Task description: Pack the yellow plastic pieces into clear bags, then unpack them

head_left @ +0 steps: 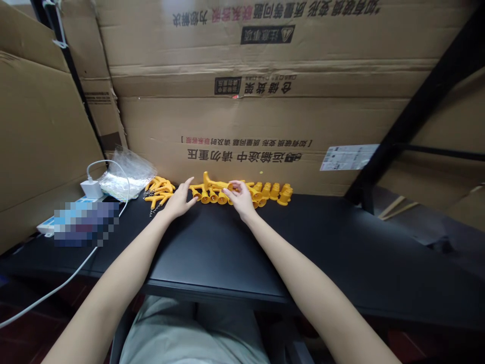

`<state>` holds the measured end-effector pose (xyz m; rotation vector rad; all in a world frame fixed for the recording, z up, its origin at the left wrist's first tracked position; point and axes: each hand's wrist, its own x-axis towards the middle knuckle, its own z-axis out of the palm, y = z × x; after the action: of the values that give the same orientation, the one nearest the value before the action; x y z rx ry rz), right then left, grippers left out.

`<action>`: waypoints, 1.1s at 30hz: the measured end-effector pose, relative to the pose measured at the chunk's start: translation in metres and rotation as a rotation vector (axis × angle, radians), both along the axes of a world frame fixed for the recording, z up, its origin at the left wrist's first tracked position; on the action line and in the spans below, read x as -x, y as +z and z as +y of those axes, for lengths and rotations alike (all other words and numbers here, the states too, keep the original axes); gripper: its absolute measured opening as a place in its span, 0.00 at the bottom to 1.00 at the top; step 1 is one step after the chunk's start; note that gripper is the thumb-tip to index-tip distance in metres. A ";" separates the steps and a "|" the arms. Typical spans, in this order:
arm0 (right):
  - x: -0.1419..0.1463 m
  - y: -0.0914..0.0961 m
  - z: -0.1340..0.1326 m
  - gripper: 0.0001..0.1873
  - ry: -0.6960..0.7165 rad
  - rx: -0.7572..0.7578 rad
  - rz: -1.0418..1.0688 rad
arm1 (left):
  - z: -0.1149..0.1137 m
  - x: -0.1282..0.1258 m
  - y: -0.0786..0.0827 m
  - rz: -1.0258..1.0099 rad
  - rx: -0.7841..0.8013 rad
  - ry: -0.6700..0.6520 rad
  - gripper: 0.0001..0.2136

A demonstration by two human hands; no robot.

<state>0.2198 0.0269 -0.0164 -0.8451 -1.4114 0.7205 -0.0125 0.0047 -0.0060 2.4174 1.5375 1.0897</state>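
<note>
Hands (179,201) outstretched, palms down — at yellow parts (212,195)

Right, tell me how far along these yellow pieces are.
Looks done: a row of yellow pieces stands upright along the cardboard, right of the hands. In hand: the right hand touches pieces at the row's middle; the left hand lies open beside its left end. Left: a loose heap by the plastic bag, seemingly unsorted.
</note>
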 end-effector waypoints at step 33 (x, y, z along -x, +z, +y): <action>-0.112 -0.029 0.037 0.15 -1.056 -0.006 -0.280 | -0.003 -0.009 -0.004 0.189 0.018 -0.097 0.21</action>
<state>0.3320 0.0635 -0.0457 -1.5317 -0.9794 -0.2206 -0.0040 0.0016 -0.0101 2.6172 1.4536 0.8482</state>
